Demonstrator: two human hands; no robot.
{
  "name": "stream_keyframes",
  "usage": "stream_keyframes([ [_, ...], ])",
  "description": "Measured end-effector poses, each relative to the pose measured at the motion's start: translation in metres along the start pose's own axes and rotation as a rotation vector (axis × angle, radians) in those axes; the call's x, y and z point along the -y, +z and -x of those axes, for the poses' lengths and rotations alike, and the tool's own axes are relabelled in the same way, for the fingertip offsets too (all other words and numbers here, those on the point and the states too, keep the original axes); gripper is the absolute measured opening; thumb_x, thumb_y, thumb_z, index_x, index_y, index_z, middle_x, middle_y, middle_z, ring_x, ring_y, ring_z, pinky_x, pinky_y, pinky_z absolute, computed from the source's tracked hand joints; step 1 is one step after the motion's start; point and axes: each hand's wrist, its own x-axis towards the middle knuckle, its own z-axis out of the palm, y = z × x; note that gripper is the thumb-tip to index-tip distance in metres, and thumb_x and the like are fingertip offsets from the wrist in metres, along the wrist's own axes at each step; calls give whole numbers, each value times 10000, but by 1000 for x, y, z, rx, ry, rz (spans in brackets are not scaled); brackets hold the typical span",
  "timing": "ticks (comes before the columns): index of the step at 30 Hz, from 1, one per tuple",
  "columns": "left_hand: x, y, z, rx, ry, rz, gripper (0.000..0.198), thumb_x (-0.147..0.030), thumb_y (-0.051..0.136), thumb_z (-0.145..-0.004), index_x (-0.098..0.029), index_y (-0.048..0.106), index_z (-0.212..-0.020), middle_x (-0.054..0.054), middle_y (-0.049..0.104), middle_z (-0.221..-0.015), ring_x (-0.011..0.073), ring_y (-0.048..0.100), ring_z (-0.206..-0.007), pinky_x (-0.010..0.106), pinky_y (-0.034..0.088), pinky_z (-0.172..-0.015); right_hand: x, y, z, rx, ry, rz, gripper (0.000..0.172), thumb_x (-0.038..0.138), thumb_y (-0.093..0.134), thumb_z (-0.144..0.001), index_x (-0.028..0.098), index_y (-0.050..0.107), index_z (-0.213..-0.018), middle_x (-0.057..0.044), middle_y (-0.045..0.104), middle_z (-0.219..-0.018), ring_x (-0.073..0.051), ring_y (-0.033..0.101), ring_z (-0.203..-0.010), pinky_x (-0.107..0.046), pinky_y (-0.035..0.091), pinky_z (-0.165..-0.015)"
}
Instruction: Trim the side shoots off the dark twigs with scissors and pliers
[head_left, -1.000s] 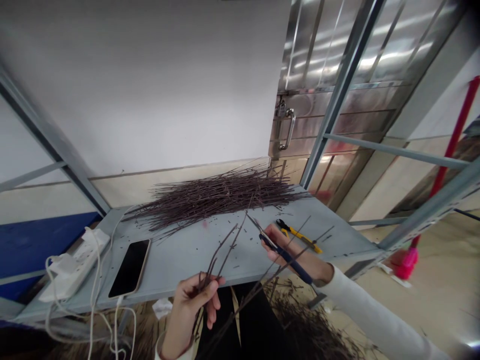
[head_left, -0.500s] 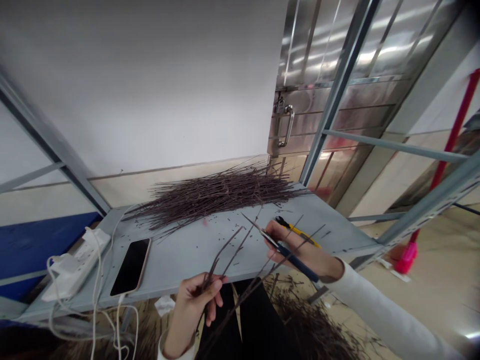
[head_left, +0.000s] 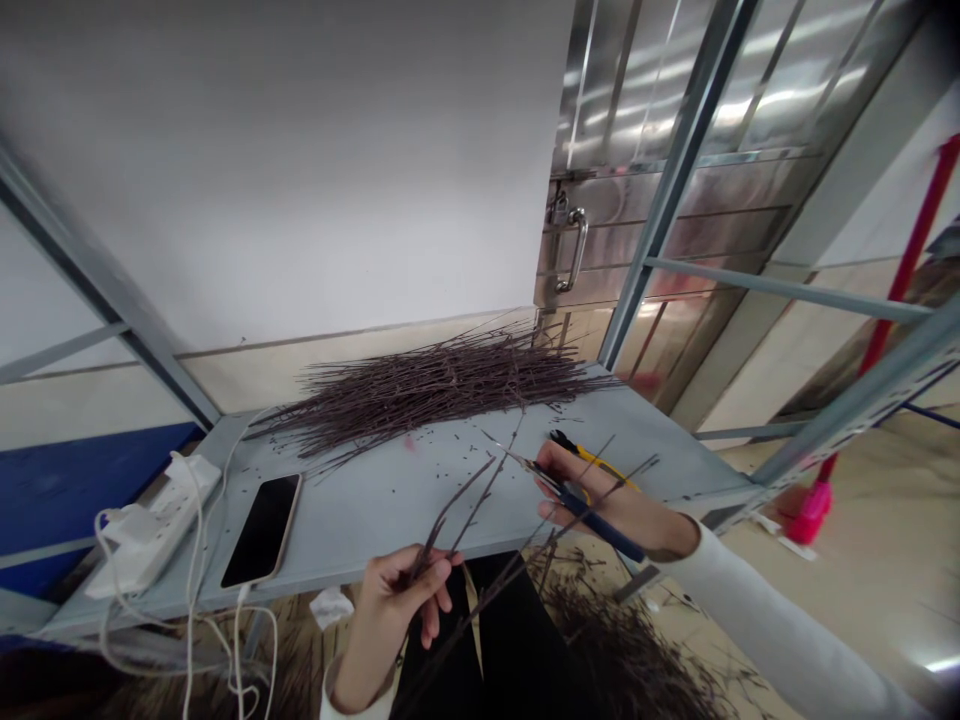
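Observation:
Thin dark twigs (head_left: pixel 456 500) stand up from my left hand (head_left: pixel 405 590), whose thumb and fingers are closed round them at the table's front edge. My right hand (head_left: pixel 589 490) grips a pair of pliers or cutters with dark blue handles (head_left: pixel 606 530); its slim metal tip points left toward the upper part of a twig. Whether the tip touches that twig I cannot tell. Other long twigs cross below the right hand. Just behind that hand lies a yellow-and-black tool (head_left: pixel 600 462), partly covered by it. A large heap of dark twigs (head_left: pixel 442 385) lies along the back of the table.
On the left of the grey table (head_left: pixel 345 510) are a phone (head_left: pixel 262 530), a white power strip (head_left: pixel 161 525) and loose white cables (head_left: pixel 199 540). Small clippings dot the tabletop. More twigs (head_left: pixel 630 650) pile on the floor below. Metal uprights (head_left: pixel 667 190) frame the table.
Both hands have shifted slightly to the right, the twigs and the blue-handled tool moving with them. The heap and the phone stay where they were.

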Motion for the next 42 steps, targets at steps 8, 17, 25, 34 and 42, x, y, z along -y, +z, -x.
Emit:
stream_keyframes([
  [8, 3, 0, -1, 17, -4, -12, 438, -536, 774, -566, -112, 693, -644, 23, 610, -467, 74, 447, -286, 193, 342, -301, 2, -2, -8, -153, 12, 126, 336, 410, 649, -728, 238, 363, -757, 58, 431, -619, -100, 402, -535, -216, 364, -502],
  [17, 16, 1, -12, -11, 92, -69, 323, -448, 766, -642, -137, 695, -698, 83, 741, -653, 215, 690, -681, 295, 533, -695, -3, -1, 2, -136, 62, 155, 326, 344, 627, -706, 245, 318, -685, 87, 359, -518, -89, 314, -460, -212, 289, -434],
  [25, 20, 22, -24, 98, 205, -233, 255, -389, 632, -806, -168, 712, -903, 96, 752, -961, 248, 685, -918, 313, 510, -846, -21, 0, 11, -138, 69, 23, 340, 375, 606, -754, 238, 306, -672, 82, 312, -564, -86, 279, -507, -208, 240, -439],
  [34, -2, 45, -31, 49, 377, -260, 274, -345, 553, -868, -156, 665, -1030, 95, 746, -938, 220, 681, -876, 312, 505, -844, -18, 2, 8, -150, 55, 71, 351, 365, 624, -715, 231, 306, -651, 94, 329, -500, -63, 247, -463, -206, 204, -420],
  [42, 6, 53, -38, -1, 426, -90, 246, -378, 573, -860, -155, 667, -899, 62, 708, -817, 182, 653, -786, 287, 511, -774, -18, 3, 7, -171, 41, 22, 367, 396, 612, -686, 237, 286, -631, 95, 291, -497, -62, 234, -443, -214, 188, -404],
])
